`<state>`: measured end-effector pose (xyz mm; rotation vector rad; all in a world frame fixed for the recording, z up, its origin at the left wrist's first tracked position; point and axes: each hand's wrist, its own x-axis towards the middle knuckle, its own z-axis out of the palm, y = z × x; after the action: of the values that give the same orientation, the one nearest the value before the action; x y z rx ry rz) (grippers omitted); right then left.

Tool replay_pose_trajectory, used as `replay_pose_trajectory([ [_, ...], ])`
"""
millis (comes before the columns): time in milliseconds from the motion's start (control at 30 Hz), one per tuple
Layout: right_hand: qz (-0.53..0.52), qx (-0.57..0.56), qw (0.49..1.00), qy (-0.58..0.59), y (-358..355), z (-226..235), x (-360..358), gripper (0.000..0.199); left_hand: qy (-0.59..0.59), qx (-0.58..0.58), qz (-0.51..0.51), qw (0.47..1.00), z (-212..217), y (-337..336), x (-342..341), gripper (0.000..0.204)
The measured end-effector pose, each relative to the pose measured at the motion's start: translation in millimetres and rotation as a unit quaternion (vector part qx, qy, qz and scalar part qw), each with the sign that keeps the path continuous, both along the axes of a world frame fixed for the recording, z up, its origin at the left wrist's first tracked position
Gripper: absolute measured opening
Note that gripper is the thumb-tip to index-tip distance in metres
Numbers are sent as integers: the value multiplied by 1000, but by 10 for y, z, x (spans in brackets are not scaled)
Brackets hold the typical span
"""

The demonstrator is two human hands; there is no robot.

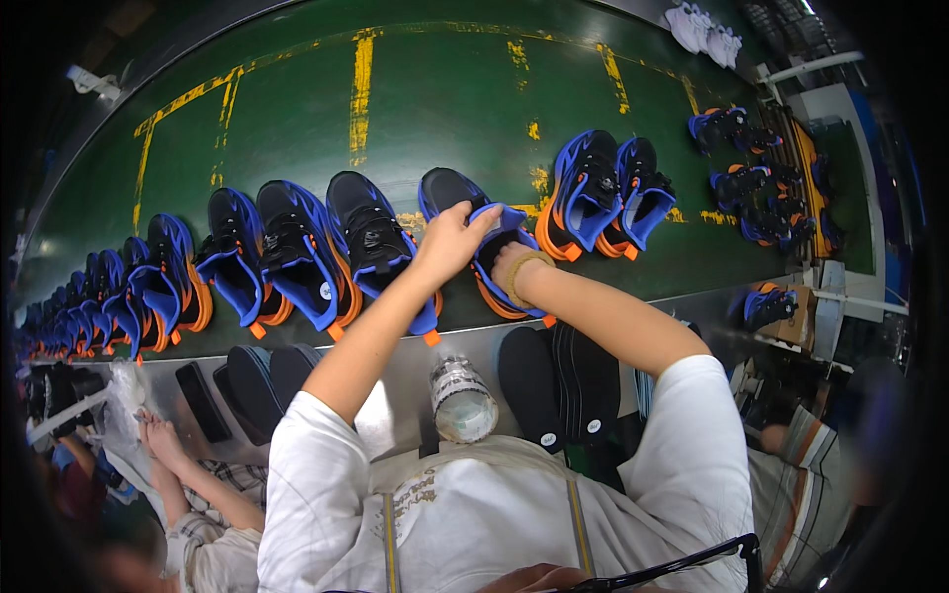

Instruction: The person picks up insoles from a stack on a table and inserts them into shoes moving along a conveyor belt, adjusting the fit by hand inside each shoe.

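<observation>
A black and blue sneaker [450,188] with an orange heel tab lies on the green belt in front of me, toe pointing away. My left hand [453,245] pinches its raised blue tongue [506,219] between thumb and fingers. My right hand [516,269], a tan band round the wrist, reaches into the shoe's opening; its fingers are hidden inside. Just left of it stands a matching sneaker [368,222], with a long row of more sneakers [168,267] running leftward. On the right sits a pair of the same sneakers [585,188].
Dark insoles [529,381] are stacked on the metal ledge [484,341] nearest me, beside a clear tape-wrapped cylinder [463,400]. Other insoles [252,381] lie left, near a co-worker's hands [163,440]. White shoes [702,30] sit far right; a rack of sneakers [751,183] stands right.
</observation>
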<state>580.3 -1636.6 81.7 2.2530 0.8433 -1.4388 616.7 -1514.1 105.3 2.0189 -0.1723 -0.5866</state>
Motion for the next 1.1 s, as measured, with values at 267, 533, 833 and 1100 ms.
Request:
replay_pose_trajectory([
  [267, -341, 229, 893, -183, -51, -376, 151, 37, -356, -66, 81, 929, -247, -256, -282, 35],
  [533, -269, 93, 947, -146, 13, -273, 222, 33, -499, 44, -22, 865, -348, -236, -247, 38],
  [833, -240, 157, 939, -189, -198, -103, 179, 30, -519, 7, -47, 853, -331, -278, -254, 39],
  [1100, -283, 122, 934, -183, -119, -344, 288, 29, -512, 7, -50, 858, -349, -314, -311, 41],
])
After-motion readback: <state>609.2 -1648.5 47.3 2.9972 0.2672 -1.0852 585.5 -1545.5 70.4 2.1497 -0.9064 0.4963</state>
